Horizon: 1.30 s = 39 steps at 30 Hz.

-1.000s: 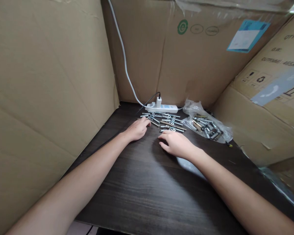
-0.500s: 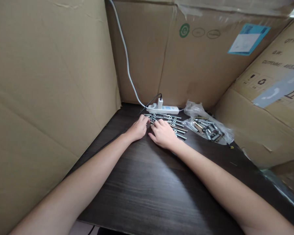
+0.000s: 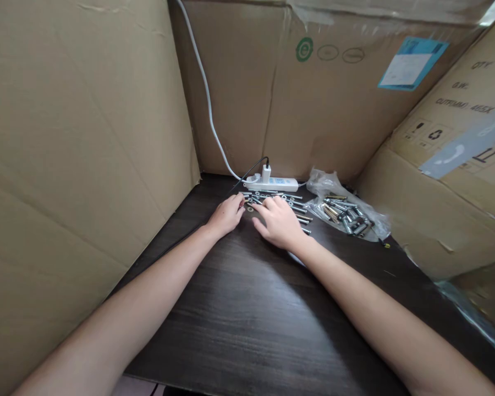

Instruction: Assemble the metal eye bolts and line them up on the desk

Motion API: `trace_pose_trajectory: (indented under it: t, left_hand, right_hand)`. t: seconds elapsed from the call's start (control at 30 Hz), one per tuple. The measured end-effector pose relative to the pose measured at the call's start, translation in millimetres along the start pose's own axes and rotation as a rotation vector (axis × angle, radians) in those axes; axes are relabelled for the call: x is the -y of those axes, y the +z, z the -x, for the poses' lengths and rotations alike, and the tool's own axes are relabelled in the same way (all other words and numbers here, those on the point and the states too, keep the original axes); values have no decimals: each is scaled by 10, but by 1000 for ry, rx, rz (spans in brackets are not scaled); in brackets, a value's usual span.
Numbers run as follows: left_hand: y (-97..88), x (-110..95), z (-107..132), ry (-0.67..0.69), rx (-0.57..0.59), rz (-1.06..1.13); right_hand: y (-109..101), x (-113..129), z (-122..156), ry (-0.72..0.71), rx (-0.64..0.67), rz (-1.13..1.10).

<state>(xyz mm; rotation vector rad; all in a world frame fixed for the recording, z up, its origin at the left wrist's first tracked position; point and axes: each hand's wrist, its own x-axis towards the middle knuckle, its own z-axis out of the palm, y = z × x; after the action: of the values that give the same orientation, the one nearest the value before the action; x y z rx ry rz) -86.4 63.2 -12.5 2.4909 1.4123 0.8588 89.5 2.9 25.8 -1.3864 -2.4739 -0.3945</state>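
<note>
Rows of long metal bolts (image 3: 295,196) with washers lie on the dark table. My left hand (image 3: 226,213) is at their left ends, its fingers curled together; whatever they pinch is too small to make out. My right hand (image 3: 282,223) lies over the middle of the rows, palm down, thumb apart from the fingers, and hides part of the bolts. Its fingertips touch or hover just above the bolts; which, I cannot tell. A loose washer (image 3: 250,209) lies between my two hands.
A clear plastic bag (image 3: 324,180) with a pile of bolts (image 3: 348,215) lies to the right. Behind the rows is a white power strip (image 3: 291,184) with a plugged-in adapter (image 3: 266,174) and cables. Cardboard boxes (image 3: 239,82) wall the dark table (image 3: 214,319) at left, back and right.
My hands have drawn slightly apart, and the washer between them now shows. My right thumb has spread farther from its fingers. The whole view has shifted a little.
</note>
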Motion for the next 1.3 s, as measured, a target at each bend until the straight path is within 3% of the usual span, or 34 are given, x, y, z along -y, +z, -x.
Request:
trace_pose_trajectory:
  t: [0.1,0.2,0.3,0.4,0.77,1.1,1.3]
  left_hand:
    - [-25,-14,-1,11,12,-18]
    - [-38,-31,0,-5,19,-54]
    - [-34,-41,1,-22,30,-98]
    - [-22,-38,3,-28,47,-129]
    - [-85,-121,12,14,17,-110]
    - [-134,-200,39,146,80,3]
    - [-139,-219,41,181,109,30]
  right_hand:
    - [-172,-299,157,78,-60,-13]
    - [-294,-763,412,195,-125,37]
    - [-334,-1205,718,321,-170,113]
    - [-299,-1458,982,454,-195,147]
    - [-226,-1810,1405,570,-186,136]
    - [-99,-1861,1482,430,-26,109]
    - [-46,-1882,1453,421,-44,104]
